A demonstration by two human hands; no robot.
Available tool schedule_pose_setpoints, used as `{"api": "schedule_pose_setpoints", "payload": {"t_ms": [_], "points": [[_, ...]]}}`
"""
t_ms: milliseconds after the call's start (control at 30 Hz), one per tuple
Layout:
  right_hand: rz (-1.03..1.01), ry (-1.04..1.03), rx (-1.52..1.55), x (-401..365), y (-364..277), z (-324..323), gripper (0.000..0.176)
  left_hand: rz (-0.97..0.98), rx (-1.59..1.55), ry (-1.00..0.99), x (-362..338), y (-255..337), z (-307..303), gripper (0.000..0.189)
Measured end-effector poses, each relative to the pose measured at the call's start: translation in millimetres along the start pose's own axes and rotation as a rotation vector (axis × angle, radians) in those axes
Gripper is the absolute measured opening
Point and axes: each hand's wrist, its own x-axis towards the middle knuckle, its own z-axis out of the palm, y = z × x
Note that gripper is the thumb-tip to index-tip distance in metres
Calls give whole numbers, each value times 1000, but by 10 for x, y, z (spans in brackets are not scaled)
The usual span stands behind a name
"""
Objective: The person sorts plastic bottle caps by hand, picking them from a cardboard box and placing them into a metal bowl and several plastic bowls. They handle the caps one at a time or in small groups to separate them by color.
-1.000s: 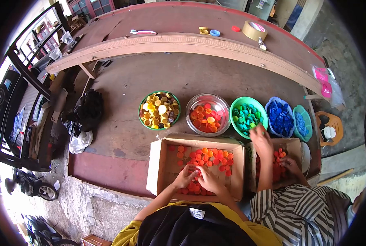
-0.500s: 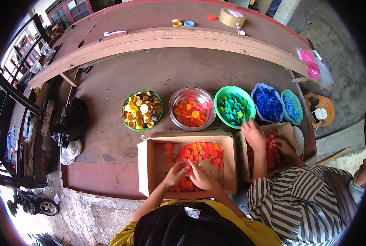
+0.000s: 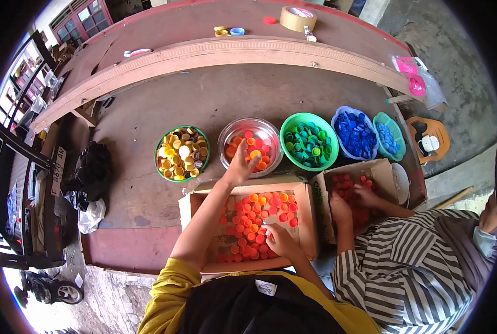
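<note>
My left hand [image 3: 241, 168] is over the near side of a clear bowl [image 3: 223, 146] of red and orange bottle caps. Its fingers are stretched apart, and I see nothing gripped in them. Below, a cardboard box [image 3: 310, 222] contains many red and orange bottle caps [image 3: 248, 217]. Over the right part of this box is my right hand [image 3: 280, 241], fingers curled together. A small pale spot shows at its fingertips, too small to name.
Left of the clear bowl stands a green-rimmed basket [image 3: 206, 161] of yellow caps. To the right are a green bowl [image 3: 286, 150] of green caps and two bowls of blue caps [image 3: 357, 136]. A co-worker's hands [image 3: 342, 209] reach into a second box [image 3: 384, 172]. A wooden beam [image 3: 231, 53] crosses behind.
My left hand has moved from the box up and forward to the clear bowl, parting from my right hand. The co-worker's hand has come from the green bowl to the second box.
</note>
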Motion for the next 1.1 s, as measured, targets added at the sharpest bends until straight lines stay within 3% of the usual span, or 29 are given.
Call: {"api": "schedule_pose_setpoints", "payload": {"t_ms": [67, 167, 200, 267, 300, 367, 467, 567, 633, 733, 767, 800, 867, 1000, 1100], "points": [[23, 63, 102, 88, -130, -85, 26, -16, -17, -88, -245, 138, -56, 61], [-277, 351, 94, 361, -42, -85, 18, 74, 83, -39, -750, 170, -141, 50], [-167, 365, 207, 465, -64, -122, 18, -60, 62, -69, -974, 285, -209, 43], [60, 389, 436, 680, -125, -221, 17, 18, 195, -58, -1412, 18, -198, 34], [122, 364, 634, 806, -69, -251, 19, -126, 71, -86, -1609, 195, -205, 35], [187, 323, 884, 1034, -65, -346, 23, 91, 405, -186, -2061, -286, -103, 40], [310, 247, 1097, 1398, -99, -418, 31, -9, 444, -472, -2529, -443, -98, 43], [283, 205, 1090, 1731, -68, -477, 39, -215, 415, -559, -2456, -417, -119, 46], [312, 238, 1029, 1952, -135, -598, 46, -229, 467, -563, -2470, -511, -82, 47], [194, 199, 1150, 2199, -145, -748, 62, -257, 510, -600, -2481, -526, -68, 48], [154, 164, 1004, 2248, -35, -780, 72, -267, 517, -619, -2477, -513, -64, 49], [302, 200, 825, 2243, -42, -780, 73, -278, 530, -628, -2470, -517, -53, 50], [69, 267, 300, 2196, 219, -649, 71, -295, 559, -649, -2454, -536, -45, 52], [-103, 488, 412, 1558, 141, -371, 57, -262, 618, -657, -2459, -570, -7, 51], [-83, 587, 269, 980, 155, -120, 41, -206, 601, -640, -2492, -735, 28, 51]]}}
